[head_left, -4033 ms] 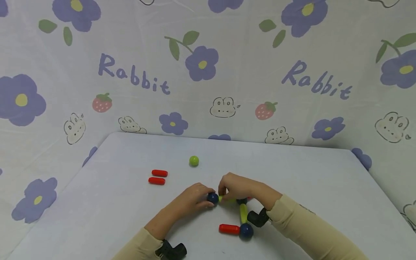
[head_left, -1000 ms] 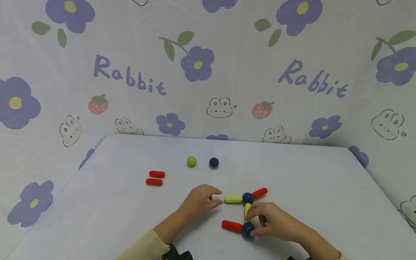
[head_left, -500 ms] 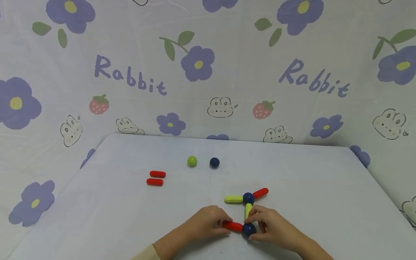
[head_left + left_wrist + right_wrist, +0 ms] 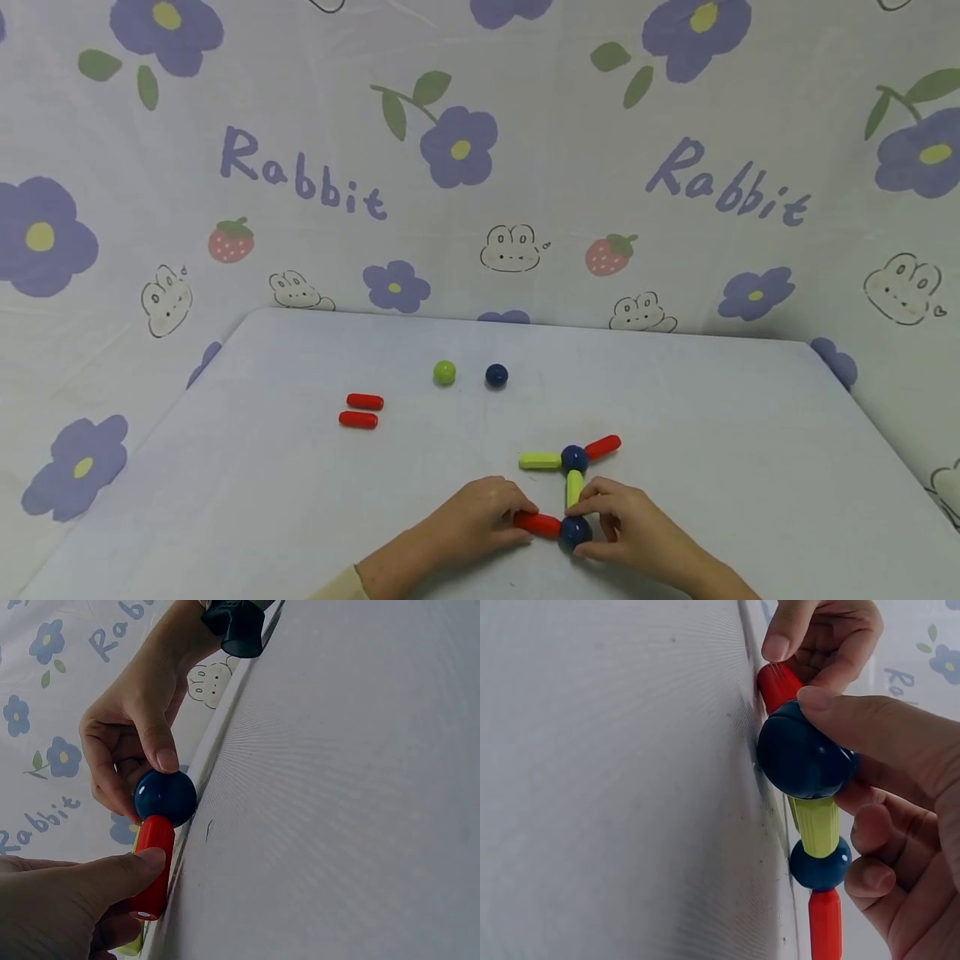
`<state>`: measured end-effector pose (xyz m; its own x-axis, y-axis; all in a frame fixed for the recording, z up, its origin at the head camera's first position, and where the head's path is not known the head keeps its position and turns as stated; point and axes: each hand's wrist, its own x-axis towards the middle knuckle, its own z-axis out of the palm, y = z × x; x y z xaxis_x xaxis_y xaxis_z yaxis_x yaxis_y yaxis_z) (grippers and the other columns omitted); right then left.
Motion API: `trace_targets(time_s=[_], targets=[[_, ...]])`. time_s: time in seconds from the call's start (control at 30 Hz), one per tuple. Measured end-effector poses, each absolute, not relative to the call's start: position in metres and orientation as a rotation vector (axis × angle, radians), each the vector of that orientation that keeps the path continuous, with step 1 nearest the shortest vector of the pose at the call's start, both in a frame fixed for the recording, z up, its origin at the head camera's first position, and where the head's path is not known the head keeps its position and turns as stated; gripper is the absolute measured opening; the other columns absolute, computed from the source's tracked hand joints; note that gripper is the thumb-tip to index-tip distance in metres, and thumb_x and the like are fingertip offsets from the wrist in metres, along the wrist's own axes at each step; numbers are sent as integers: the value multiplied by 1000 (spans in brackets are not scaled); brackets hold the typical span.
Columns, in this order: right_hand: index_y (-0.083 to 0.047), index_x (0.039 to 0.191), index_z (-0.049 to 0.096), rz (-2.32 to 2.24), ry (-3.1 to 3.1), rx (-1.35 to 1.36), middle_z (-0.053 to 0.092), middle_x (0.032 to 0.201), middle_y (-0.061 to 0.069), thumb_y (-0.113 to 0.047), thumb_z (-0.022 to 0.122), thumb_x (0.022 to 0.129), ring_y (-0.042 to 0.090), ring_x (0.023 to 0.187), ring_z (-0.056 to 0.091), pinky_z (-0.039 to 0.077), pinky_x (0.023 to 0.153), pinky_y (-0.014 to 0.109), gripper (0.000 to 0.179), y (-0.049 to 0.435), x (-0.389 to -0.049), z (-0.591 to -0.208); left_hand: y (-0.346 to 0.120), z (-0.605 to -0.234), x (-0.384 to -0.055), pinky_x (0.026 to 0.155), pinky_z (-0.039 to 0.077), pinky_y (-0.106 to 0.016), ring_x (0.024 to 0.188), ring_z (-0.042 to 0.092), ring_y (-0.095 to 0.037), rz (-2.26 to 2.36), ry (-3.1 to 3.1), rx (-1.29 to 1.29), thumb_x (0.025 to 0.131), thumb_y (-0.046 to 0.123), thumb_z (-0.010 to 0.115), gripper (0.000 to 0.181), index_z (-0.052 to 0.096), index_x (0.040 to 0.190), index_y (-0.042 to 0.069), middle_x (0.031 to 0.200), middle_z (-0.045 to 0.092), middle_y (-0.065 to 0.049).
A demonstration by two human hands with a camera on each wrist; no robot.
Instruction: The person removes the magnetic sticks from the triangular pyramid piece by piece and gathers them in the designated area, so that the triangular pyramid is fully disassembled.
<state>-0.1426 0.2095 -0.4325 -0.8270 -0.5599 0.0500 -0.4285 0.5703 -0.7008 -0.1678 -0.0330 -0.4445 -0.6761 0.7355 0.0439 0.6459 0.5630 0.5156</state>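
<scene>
My left hand [image 4: 483,518] pinches a red rod [image 4: 538,524] between thumb and fingers. The rod's right end meets a dark blue ball [image 4: 575,533], which my right hand [image 4: 633,533] grips with its thumb and fingertips. From that ball a yellow-green rod [image 4: 574,490] leads away to a second blue ball [image 4: 574,459]. Another yellow-green rod [image 4: 540,461] points left from the second ball, and a red rod [image 4: 603,447] slants off to its right. In the left wrist view, the thumb presses along the red rod [image 4: 154,879] under the blue ball [image 4: 166,798].
Two loose red rods [image 4: 362,411] lie side by side on the left of the white table [image 4: 300,508]. Farther back sit a light green ball [image 4: 445,372] and a loose blue ball [image 4: 497,376]. A patterned cloth [image 4: 555,167] hangs behind the table.
The blue ball once in my left hand now stands at the back beside the green one. My left hand came nearer and took the red rod; my right hand moved to the near ball.
</scene>
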Motion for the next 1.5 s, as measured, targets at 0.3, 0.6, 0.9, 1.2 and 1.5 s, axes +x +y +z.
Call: trace_targets(time_s=[0.3, 0.6, 0.9, 1.2, 1.5], targets=[[-11, 101, 70, -1061, 2645, -843, 57, 91, -6, -26, 77, 75, -3, 57, 44, 41, 49, 15, 31, 211, -142, -433, -33, -446, -166, 73, 42, -9, 76, 48, 2, 766, 2642, 1223, 85, 29, 67, 24, 69, 106, 15, 89, 65, 10], [-12, 101, 69, -999, 2681, -882, 57, 88, -9, -24, 77, 75, -4, 61, 43, 41, 52, 14, 29, 210, -141, -432, -33, -445, -165, 75, 43, -10, 77, 49, 1, 748, 2643, 1236, 87, 27, 65, 22, 69, 105, 15, 88, 64, 10], [-13, 100, 69, -946, 2701, -907, 57, 86, -11, -24, 76, 76, -4, 63, 44, 42, 54, 14, 27, 206, -139, -429, -34, -445, -168, 78, 44, -10, 81, 51, 1, 693, 2642, 1303, 89, 27, 62, 21, 68, 106, 15, 91, 64, 10], [-11, 98, 69, -908, 2678, -840, 56, 83, -12, -24, 75, 76, -4, 64, 44, 42, 55, 14, 26, 207, -137, -427, -48, -442, -171, 84, 46, -15, 86, 52, -1, 630, 2665, 1199, 90, 26, 61, 21, 67, 107, 15, 92, 63, 9], [-11, 100, 70, -937, 2677, -818, 57, 84, -11, -23, 75, 77, -3, 63, 45, 43, 55, 15, 27, 208, -136, -427, -61, -437, -172, 83, 47, -15, 87, 54, -4, 681, 2701, 1167, 88, 20, 65, 20, 68, 106, 14, 93, 65, 6]])
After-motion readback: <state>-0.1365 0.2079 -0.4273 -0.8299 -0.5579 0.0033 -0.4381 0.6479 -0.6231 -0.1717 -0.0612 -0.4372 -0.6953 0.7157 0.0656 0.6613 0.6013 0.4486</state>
